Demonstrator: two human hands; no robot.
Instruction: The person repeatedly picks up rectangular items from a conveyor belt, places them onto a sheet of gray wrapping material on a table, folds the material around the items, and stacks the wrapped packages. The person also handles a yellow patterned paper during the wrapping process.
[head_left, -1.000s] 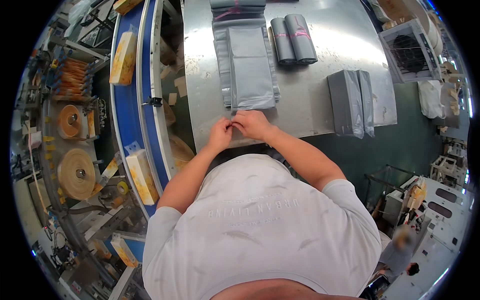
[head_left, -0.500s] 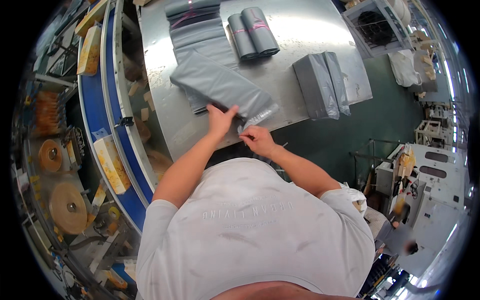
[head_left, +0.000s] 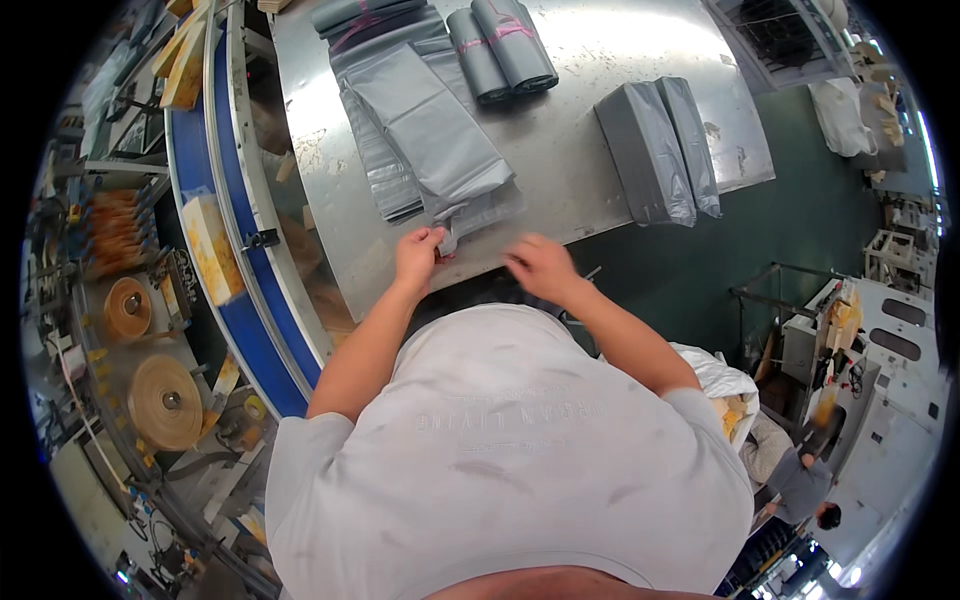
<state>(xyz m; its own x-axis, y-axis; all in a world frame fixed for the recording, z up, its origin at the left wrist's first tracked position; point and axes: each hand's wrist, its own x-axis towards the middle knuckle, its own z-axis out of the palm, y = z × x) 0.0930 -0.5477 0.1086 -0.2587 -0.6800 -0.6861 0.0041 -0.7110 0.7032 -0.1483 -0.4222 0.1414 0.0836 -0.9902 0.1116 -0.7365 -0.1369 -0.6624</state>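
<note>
A grey plastic bag bundle (head_left: 430,120) lies slanted on top of a stack of grey plastic bags (head_left: 385,180), its near end crumpled and partly see-through. My left hand (head_left: 416,258) is closed on the crumpled near corner of that bundle, close to the front edge of the metal table (head_left: 560,180). To the right of it, my right hand (head_left: 543,268) hovers by the table edge, apart from the bags; motion blurs its fingers. Two grey rolls (head_left: 500,50) tied with pink ribbon rest farther back. Wrapped grey packs (head_left: 655,150) stand at the right.
Along the left runs a blue conveyor (head_left: 250,330) with metal rails, carrying a yellow-and-white box (head_left: 212,250). Brown tape reels (head_left: 163,400) stand beyond it. A white sack (head_left: 715,385) sits close to my right side. Another person (head_left: 800,485) is at the far lower right.
The upper bundle has turned to lie more lengthwise along the stack. My left hand has shifted to its near corner, and my right hand has come away from the bags toward the right.
</note>
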